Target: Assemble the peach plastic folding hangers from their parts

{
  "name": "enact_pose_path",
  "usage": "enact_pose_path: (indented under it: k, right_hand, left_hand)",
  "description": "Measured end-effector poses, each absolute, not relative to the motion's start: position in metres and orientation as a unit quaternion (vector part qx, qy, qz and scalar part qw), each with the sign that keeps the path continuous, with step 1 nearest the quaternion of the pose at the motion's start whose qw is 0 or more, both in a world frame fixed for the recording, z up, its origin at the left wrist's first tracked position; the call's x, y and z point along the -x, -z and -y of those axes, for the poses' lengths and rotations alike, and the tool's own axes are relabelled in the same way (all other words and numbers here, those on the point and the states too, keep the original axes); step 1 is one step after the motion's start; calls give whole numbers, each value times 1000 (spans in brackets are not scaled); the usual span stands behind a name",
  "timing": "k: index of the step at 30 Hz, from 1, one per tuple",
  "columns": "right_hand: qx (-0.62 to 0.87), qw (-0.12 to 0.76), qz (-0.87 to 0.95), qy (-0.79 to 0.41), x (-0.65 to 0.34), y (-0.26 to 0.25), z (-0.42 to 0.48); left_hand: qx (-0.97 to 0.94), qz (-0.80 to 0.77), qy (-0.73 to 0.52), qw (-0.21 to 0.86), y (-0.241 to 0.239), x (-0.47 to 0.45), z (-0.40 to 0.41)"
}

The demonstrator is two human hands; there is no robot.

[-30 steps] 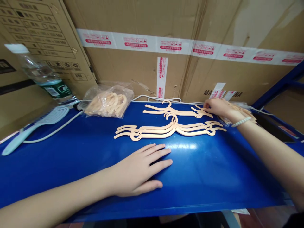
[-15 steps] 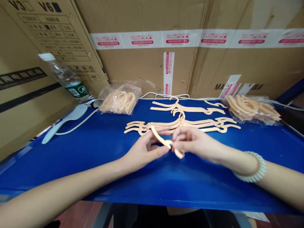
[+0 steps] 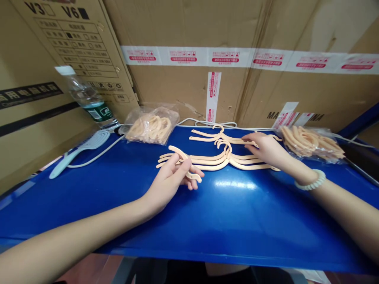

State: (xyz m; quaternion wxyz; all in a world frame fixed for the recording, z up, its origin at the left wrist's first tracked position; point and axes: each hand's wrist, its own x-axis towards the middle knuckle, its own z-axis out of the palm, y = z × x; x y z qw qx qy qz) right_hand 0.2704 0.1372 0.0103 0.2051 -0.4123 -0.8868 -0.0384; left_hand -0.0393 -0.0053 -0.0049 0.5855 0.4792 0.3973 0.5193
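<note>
In my left hand (image 3: 170,175) is a loose curved hanger piece (image 3: 193,176), cream-coloured with a hooked end, pinched between thumb and fingers. My right hand (image 3: 265,148) reaches over the right arm of the rear cream plastic hanger (image 3: 207,137); its thumb and fingers are apart around that arm, and the hanger's right end is hidden beneath it. In front lies a stack of several similar hangers (image 3: 213,165) with their hooks pointing away from me. My left fingers cover part of the stack's left end.
Plastic bags of cream hanger parts lie at the back left (image 3: 152,126) and back right (image 3: 310,142). A water bottle (image 3: 89,100) and a pale hairbrush (image 3: 79,152) are at the left. A white cable (image 3: 204,121) runs along cardboard boxes (image 3: 177,23) behind the blue table (image 3: 207,221).
My right hand has let go of the loose hanger piece and moved back and right to the rear hanger. My left hand has shifted left, still holding the piece.
</note>
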Motion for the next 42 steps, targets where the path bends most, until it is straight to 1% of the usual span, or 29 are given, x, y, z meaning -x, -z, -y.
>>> enact_pose_path:
  k: [2,4,8,11,14,17,22,27,31,35,42]
  right_hand:
    - [407,171,896,57,-280,-1,-150]
    - [407,160,897,68,-282,5,-156]
    - [412,171,892,73,-275,10,-162]
    - [409,177,892,71,-272,6,-163]
    - [407,189,891,67,-274,-4,-160]
    - [418,223,880,33,-279,-21,-148]
    - [425,292,854,-68,-286,-41,-108]
    - [414,332,844,-81,-290,-33,-77]
    - [379,323,862,-91,-290,-26,-70]
    - [373,307,869,-108,-288,-25,-68]
    - [363,315,872,-86,-287,-28,-64]
  left_hand:
    - [-451,-407,-538,585,2,42,2]
    - [-414,-412,-566,582,0,46,-3]
    - [-356,-412,-624,560,-3,55,-15]
    - [-351,-413,-640,544,-4,61,-21]
    - [-351,-413,-648,535,-6,64,-24]
    - [-320,-414,-651,550,-8,65,-26]
    - [-304,-405,-629,590,-7,67,-31]
    - [-304,-398,-596,627,-4,63,-28]
    - [-303,-386,-569,660,-8,59,-22]
    - [-315,-390,-549,669,-9,58,-20]
    - [-304,-400,-524,688,-6,57,-19]
